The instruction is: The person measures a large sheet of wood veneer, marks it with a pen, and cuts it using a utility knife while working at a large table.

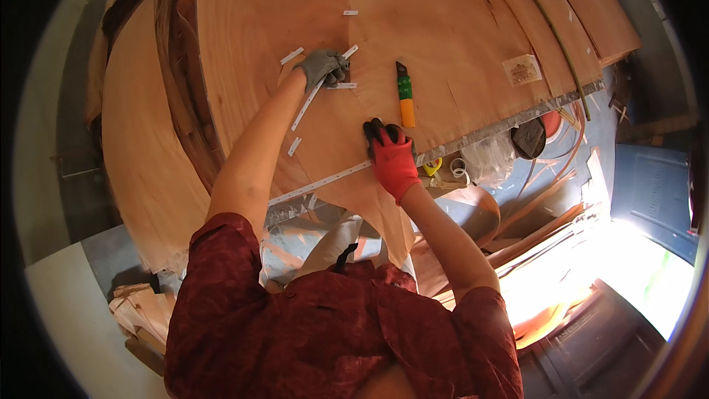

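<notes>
Wood veneer sheets (443, 22) lie on the work surface with short white perforated tape strips (341, 86) across joins. My left hand (322, 70), in a grey glove, curls its fingers on the veneer over a longer slanting strip (303, 111); what it holds, if anything, is hidden. My right hand (391, 151), in a red, dark-fingered glove, rests with fingers apart near the sheet's front edge, beside a long tape band (325, 181). Just above it lies a green and yellow utility knife (405, 96).
More veneer (148, 140) lies left. Below the right-hand edge are a yellow tape measure (433, 164), white tape rolls (459, 171), a plastic bag (487, 159), a dark round container (529, 139) and loose offcuts (487, 214). A thin rod (561, 44) lies along the right side.
</notes>
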`<state>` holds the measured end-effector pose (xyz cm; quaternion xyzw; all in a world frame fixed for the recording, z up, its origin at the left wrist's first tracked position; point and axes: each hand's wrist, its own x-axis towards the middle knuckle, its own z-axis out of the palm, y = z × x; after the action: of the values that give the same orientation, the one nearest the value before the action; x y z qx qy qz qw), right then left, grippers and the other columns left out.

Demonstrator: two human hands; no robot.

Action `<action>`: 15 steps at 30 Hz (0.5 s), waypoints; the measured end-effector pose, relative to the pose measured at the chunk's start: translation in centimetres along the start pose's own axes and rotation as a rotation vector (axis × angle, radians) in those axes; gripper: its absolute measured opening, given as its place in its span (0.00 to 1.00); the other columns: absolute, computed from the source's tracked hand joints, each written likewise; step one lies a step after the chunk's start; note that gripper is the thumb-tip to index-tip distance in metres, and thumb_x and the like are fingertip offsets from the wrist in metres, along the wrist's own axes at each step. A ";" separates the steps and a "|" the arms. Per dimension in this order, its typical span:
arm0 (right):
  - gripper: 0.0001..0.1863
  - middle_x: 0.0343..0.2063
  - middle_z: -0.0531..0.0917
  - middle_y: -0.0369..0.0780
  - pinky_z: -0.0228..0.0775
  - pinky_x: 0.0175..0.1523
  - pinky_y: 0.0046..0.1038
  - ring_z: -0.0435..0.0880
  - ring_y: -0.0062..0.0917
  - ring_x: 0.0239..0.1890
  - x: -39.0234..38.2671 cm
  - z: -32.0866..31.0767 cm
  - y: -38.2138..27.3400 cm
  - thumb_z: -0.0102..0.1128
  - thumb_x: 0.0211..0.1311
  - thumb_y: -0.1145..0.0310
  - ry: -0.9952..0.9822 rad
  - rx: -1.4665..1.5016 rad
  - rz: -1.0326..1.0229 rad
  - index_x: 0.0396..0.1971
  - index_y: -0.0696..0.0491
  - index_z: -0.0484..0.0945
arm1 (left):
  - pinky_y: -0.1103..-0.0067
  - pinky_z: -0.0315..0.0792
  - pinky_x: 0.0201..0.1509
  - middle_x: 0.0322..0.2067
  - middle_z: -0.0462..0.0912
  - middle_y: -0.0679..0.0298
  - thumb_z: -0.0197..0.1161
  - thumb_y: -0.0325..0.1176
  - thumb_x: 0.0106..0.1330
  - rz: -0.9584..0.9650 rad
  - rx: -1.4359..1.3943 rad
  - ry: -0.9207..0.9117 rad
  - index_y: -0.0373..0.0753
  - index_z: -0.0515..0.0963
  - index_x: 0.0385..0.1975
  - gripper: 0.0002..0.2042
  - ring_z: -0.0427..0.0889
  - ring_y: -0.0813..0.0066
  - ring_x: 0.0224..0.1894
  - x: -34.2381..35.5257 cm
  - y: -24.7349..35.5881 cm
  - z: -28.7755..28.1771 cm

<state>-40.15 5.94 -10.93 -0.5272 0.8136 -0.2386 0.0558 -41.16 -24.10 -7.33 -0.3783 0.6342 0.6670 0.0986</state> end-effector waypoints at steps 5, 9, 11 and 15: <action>0.29 0.62 0.69 0.43 0.61 0.62 0.46 0.64 0.50 0.60 4.7 -1.2 1.2 0.60 0.55 0.67 0.061 0.186 0.099 0.60 0.51 0.69 | 0.77 0.71 0.21 0.18 0.79 0.58 0.57 0.31 0.64 -0.023 -0.108 0.012 0.30 0.77 0.34 0.09 0.75 0.73 0.15 0.5 -0.2 -0.3; 0.30 0.62 0.69 0.43 0.60 0.63 0.47 0.64 0.51 0.61 13.9 -0.7 2.1 0.62 0.54 0.65 0.102 0.212 -0.041 0.60 0.52 0.70 | 0.76 0.73 0.22 0.19 0.79 0.57 0.59 0.32 0.61 0.021 -0.124 0.001 0.31 0.79 0.30 0.09 0.75 0.70 0.15 0.8 -0.6 -1.0; 0.30 0.63 0.69 0.43 0.59 0.63 0.49 0.63 0.51 0.63 16.3 1.4 3.4 0.62 0.54 0.65 0.015 0.108 -0.027 0.60 0.51 0.70 | 0.76 0.74 0.23 0.20 0.80 0.58 0.59 0.32 0.60 0.036 -0.047 -0.013 0.32 0.80 0.30 0.09 0.75 0.70 0.15 1.5 -0.4 -0.7; 0.29 0.65 0.67 0.42 0.58 0.61 0.52 0.59 0.50 0.66 17.3 3.4 4.7 0.62 0.56 0.58 -0.171 -0.164 0.007 0.58 0.52 0.71 | 0.75 0.76 0.25 0.23 0.82 0.58 0.56 0.34 0.62 -0.105 -0.121 -0.085 0.33 0.80 0.27 0.11 0.78 0.72 0.19 -0.3 1.2 -1.1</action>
<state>-50.42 -8.91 -13.23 -0.5458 0.8244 -0.1250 0.0825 -41.31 -25.19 -6.11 -0.3876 0.5672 0.7137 0.1371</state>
